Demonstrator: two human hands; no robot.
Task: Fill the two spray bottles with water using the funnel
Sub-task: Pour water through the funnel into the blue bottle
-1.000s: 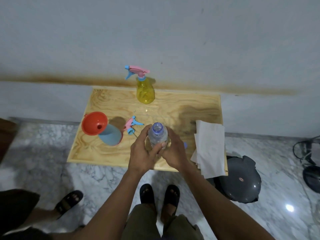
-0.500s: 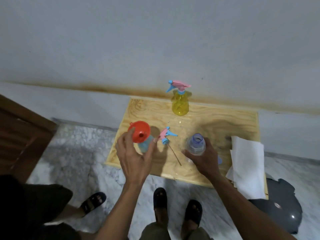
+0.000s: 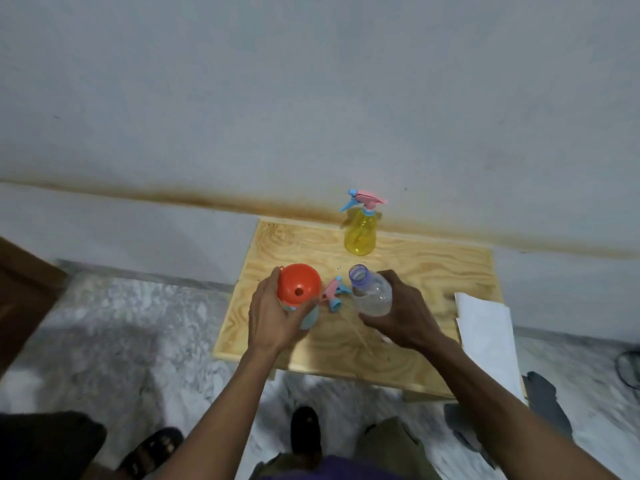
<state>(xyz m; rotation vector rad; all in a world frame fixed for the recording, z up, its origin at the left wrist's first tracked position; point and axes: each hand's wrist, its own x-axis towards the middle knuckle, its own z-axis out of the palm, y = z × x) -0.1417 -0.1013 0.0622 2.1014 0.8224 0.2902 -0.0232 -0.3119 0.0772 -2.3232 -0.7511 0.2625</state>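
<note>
Left hand (image 3: 273, 317) grip clamped on blue spray bottle (image 3: 309, 318) bearing orange funnel (image 3: 299, 285); right hand (image 3: 401, 315) grip clamped on uncapped water bottle (image 3: 370, 292), tilted above table (image 3: 433, 271)

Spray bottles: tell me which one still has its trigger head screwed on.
The yellow spray bottle at the back of the wooden table. The blue spray bottle in the left hand carries the orange funnel instead; its trigger head lies beside it.
</note>
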